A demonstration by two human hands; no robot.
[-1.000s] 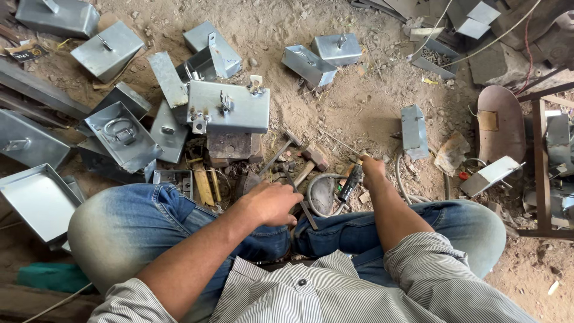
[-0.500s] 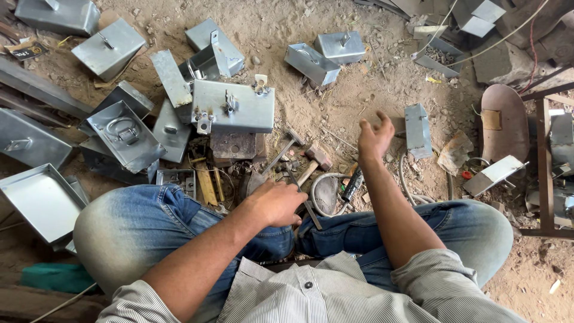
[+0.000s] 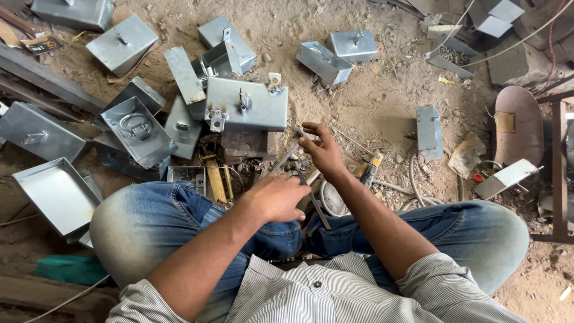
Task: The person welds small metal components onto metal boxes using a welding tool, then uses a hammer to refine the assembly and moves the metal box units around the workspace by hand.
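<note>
We sit cross-legged on the sandy dirt floor (image 3: 382, 113), which fills the whole frame and is strewn with work. Largest among it is the flat grey sheet-metal box with a hasp (image 3: 246, 105), just above the centre; a shallow open grey metal tray (image 3: 51, 194) lies at the left edge, and a smaller grey metal box standing on end (image 3: 429, 131) sits right of centre.

Our right hand (image 3: 323, 149) is raised at the centre of the frame, its fingers (image 3: 312, 129) loosely curled and half spread — they appear to pinch the upper end of a thin grey metal strip (image 3: 286, 159), though we cannot tell how firmly. The strip's long axis runs on a diagonal, from the fingers down and to the left.

Our left hand (image 3: 276, 196) lies palm down just below it, fingers together over the lap; what it presses we cannot tell. A second narrow dark metal strip (image 3: 315, 203) slants from this hand down and to the right — nearer the left hand than the right.
</note>
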